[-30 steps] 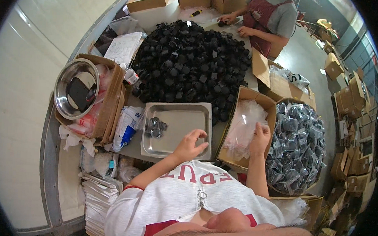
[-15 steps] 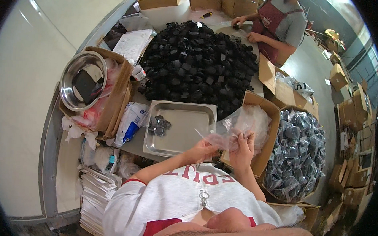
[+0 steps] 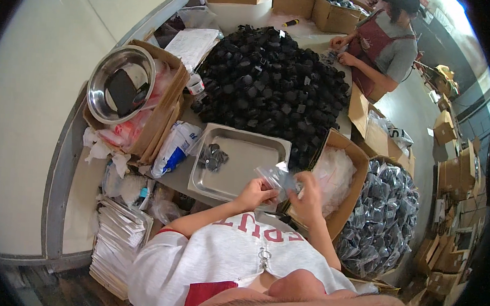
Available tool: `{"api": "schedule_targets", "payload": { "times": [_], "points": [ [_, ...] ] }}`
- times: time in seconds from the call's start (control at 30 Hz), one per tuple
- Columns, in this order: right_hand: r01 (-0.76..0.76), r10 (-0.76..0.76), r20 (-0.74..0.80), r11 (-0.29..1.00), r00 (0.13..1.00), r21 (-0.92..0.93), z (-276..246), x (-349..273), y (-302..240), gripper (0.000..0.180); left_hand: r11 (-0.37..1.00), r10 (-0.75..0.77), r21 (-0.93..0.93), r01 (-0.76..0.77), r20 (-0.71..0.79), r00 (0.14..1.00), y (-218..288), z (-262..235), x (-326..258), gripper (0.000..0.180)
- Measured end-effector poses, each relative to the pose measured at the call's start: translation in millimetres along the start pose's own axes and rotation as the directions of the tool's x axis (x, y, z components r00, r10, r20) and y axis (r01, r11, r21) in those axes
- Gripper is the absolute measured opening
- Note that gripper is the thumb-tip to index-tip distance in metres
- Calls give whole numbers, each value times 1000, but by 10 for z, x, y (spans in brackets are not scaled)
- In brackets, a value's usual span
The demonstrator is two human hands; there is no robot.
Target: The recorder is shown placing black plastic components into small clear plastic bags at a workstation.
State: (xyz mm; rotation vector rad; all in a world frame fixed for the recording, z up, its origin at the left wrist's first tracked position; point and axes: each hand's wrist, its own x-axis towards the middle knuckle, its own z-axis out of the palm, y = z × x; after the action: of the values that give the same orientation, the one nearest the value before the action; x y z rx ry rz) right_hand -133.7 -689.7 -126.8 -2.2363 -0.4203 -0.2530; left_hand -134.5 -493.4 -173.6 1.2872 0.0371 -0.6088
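In front of my chest, above the right front corner of a steel tray (image 3: 243,135), I hold a clear plastic bag (image 3: 273,176). My left hand (image 3: 258,194) is closed, pinching the bag's lower left side. My right hand (image 3: 308,199) is at the bag's right side, fingers bent around a dark, blurred patch there. Whether that patch is a part inside the bag or something behind it, I cannot tell. A few bagged black pieces (image 3: 213,157) lie in the tray's left half. Beyond the tray spreads a big heap of black parts (image 3: 265,90).
An open carton of clear bags (image 3: 333,172) stands right of the tray, beside a carton of bagged dark parts (image 3: 378,217). At left, a steel bowl (image 3: 95,90) rests on a box. A blue-white packet (image 3: 175,149) lies nearby. A co-worker (image 3: 383,55) handles small parts across the table.
My hands have drawn closer together, and the bag stretched between them is now bunched, with a dark patch by my right fingers. My view has shifted slightly; the co-worker's head shows more.
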Motion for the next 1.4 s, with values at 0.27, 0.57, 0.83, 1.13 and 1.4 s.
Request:
{"api": "schedule_targets", "payload": {
  "times": [0.27, 0.57, 0.83, 1.13, 1.4],
  "points": [
    [-32, 3, 178, 986, 984, 162, 124, -54, -13, 22, 997, -36, -69, 39, 48, 998, -24, -12, 21, 25],
    [-177, 132, 175, 947, 976, 269, 46, -65, -184, 19, 842, 323, 468, -267, -42, 945, 214, 107, -128, 29],
    [-12, -2, 114, 993, 993, 121, 172, -108, -49, 13, 576, 581, 684, -447, 42, 813, 141, 160, -98, 19],
    [27, -24, -70, 999, 997, 38, 336, 34, -123, 9, 601, 531, 710, -367, -12, 847, 4, 167, -29, 15],
    [310, -277, 393, 951, 877, -22, 365, 164, -74, 15, 589, 668, 768, -250, -289, 686, 161, -387, 183, 15]
  ]
}}
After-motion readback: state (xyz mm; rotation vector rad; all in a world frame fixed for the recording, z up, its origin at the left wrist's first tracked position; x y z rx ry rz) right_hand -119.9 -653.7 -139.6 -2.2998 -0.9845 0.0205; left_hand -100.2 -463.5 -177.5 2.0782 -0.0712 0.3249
